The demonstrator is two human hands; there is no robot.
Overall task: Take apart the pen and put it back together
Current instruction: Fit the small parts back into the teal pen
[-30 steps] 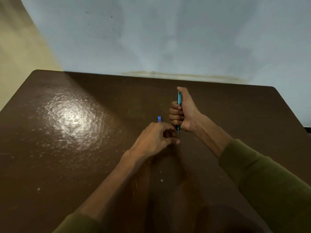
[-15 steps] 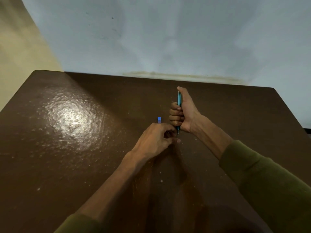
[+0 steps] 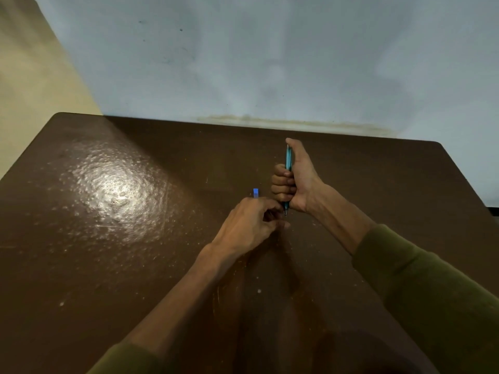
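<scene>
Both hands mid-table — right hand (image 3: 297, 182) fists pen (image 3: 288, 160) — edges far.

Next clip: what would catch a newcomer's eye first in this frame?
The teal pen, held upright in the right hand near the middle of the brown table, with the left hand working at its lower tip. Then the small blue piece just beyond the left hand, and the bright glare patch on the table's left side.
</scene>
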